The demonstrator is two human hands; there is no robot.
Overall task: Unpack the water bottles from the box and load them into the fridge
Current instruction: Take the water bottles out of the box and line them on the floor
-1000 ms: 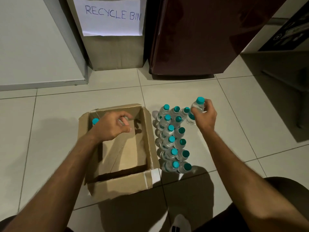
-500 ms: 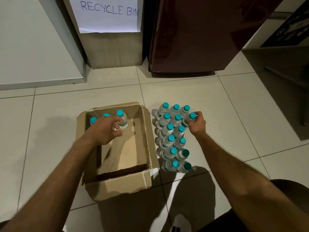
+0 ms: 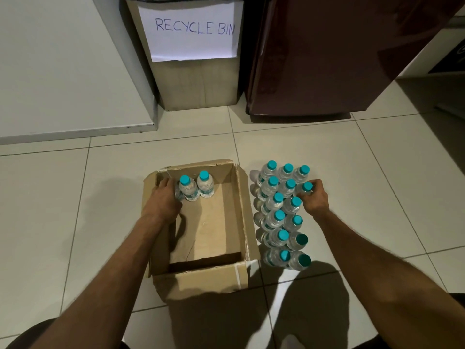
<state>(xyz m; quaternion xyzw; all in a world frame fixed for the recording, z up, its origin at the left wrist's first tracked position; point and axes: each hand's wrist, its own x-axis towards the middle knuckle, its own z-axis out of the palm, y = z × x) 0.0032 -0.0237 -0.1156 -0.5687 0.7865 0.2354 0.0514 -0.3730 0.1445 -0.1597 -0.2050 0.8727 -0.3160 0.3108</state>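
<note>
Your left hand (image 3: 164,197) sits inside the cardboard box (image 3: 241,212) at its far left corner, fingers curled toward a mostly hidden water bottle (image 3: 179,195) just left of the two upright teal-capped bottles (image 3: 196,188); whether it grips, you cannot tell. Your right hand (image 3: 314,197) pinches the neck of an upright bottle (image 3: 306,187) on the cluster's (image 3: 279,215) right edge, beside the box. Bottle labels are unreadable; beyond the box, a paper sign (image 3: 193,28) reads "RECYCLE BIN".
</note>
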